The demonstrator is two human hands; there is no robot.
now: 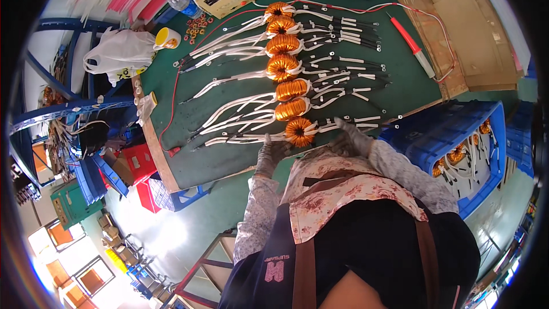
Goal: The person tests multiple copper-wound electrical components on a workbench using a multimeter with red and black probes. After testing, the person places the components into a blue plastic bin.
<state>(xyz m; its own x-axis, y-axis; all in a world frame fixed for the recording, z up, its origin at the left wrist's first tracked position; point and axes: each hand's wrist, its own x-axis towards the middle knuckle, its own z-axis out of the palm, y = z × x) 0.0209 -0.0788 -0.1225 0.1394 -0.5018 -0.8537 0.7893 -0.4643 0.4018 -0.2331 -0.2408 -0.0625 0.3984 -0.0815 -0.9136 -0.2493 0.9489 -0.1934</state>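
A white bag [117, 52] lies beside a cup [167, 38].

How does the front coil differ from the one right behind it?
The front coil shows its round face and centre hole; the coil behind shows its side, hole hidden. The front coil lies between the left hand and right hand; the coil behind sits beyond them. Both look copper-coloured.

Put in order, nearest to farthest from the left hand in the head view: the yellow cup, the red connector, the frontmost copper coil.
1. Frontmost copper coil: ahead-right of left hand.
2. Red connector: off to left.
3. Yellow cup: left, much farther back.
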